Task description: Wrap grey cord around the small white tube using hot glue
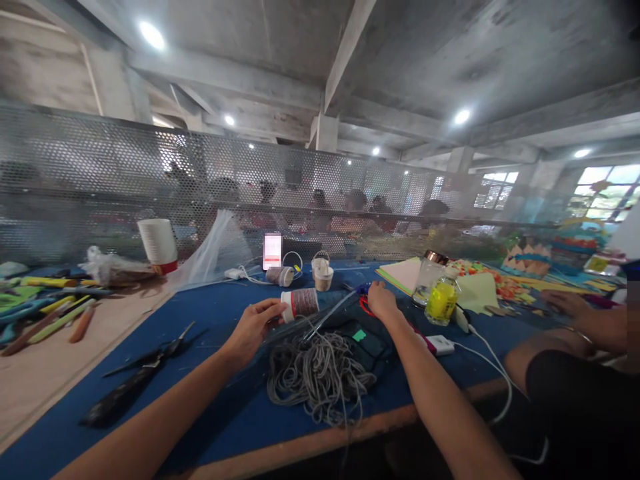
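Blue tabletop, bare near left; its near edge passes behind the right forearm. Grey cord heap, near middle, hides its underside. Left hand pinches the cord-wrapped cup, beyond the heap; right hand curls, grasp unclear.

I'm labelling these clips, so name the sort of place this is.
Probably a craft workshop: a heap of grey cord, scissors and coloured paper scraps lie about under bare concrete beams.

Concrete ceiling, perforated metal partition, bright windows
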The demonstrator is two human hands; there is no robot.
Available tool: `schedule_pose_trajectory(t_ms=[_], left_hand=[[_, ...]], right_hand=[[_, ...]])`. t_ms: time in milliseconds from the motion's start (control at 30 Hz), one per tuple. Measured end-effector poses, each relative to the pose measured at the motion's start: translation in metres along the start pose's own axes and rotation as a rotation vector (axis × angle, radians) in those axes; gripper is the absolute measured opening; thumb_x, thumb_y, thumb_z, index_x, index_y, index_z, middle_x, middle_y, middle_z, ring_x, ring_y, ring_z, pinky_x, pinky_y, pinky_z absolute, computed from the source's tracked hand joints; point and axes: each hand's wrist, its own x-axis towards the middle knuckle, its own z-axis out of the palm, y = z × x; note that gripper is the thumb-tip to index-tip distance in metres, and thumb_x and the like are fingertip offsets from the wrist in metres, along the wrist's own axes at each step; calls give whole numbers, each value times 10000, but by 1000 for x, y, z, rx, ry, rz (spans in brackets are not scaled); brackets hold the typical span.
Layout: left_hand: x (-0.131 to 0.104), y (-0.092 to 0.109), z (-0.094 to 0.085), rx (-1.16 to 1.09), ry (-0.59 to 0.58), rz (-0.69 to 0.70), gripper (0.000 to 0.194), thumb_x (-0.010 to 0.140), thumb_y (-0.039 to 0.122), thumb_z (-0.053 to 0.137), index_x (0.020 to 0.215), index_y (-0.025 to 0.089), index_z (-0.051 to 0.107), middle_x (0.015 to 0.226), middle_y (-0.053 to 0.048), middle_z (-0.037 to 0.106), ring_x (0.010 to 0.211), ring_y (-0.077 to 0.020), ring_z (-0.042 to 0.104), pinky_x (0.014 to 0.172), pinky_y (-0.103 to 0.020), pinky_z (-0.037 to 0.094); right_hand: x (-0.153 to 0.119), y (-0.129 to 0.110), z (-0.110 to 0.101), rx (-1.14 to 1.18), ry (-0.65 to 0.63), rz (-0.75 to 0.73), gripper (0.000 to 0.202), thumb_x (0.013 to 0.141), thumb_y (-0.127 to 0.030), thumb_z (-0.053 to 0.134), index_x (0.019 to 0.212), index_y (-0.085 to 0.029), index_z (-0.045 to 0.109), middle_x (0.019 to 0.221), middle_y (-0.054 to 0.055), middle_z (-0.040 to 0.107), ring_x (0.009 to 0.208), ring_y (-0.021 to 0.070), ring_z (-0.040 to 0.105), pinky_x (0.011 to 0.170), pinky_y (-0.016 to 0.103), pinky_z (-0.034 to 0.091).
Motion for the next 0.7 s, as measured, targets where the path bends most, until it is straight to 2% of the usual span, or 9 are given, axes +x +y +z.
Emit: schedule_pose_trajectory(t_ms=[167,300,367,467,533,700], left_hand=[[4,-4,-5,-13,29,31,192,725,318,744,780,135,724,772,-47,675,676,-121,559,664,-219,456],[7,-7,-7,-36,96,46,224,697,326,765,816,139,733,809,-59,686,713,-137,577,662,-225,465],[7,-7,-8,-34,107,46,244,689,337,770,828,139,737,817,-66,689,722,-144,583,659,-228,469],[6,-6,-7,-28,109,42,254,677,348,777,821,142,741,814,-70,691,727,-151,588,658,-231,474],[6,-6,-7,-22,109,41,252,670,353,781,808,145,741,806,-66,690,719,-147,586,650,-225,472],[8,-6,-8,-16,136,25,234,667,342,783,786,146,736,786,-55,687,709,-140,585,659,-221,475]], right_hand=[[3,3,-4,51,181,81,307,905,-120,394,1189,-48,483,1184,238,491,989,259,628,847,339,475],[8,5,-10,113,334,129,369,941,-172,353,1298,-84,382,1218,214,440,1055,254,587,878,334,451],[11,4,-12,234,447,142,381,946,-198,349,1316,-109,364,1212,197,446,1041,252,587,858,338,457],[15,2,-13,505,621,106,382,925,-242,396,1289,-126,397,1194,181,484,1034,259,578,850,360,464],[17,-2,-13,636,689,52,392,911,-274,419,1271,-119,417,1182,180,514,1061,262,555,887,382,453],[13,-13,-13,728,716,-80,431,894,-363,457,1239,-106,470,1132,170,561,1021,253,553,917,408,445]])
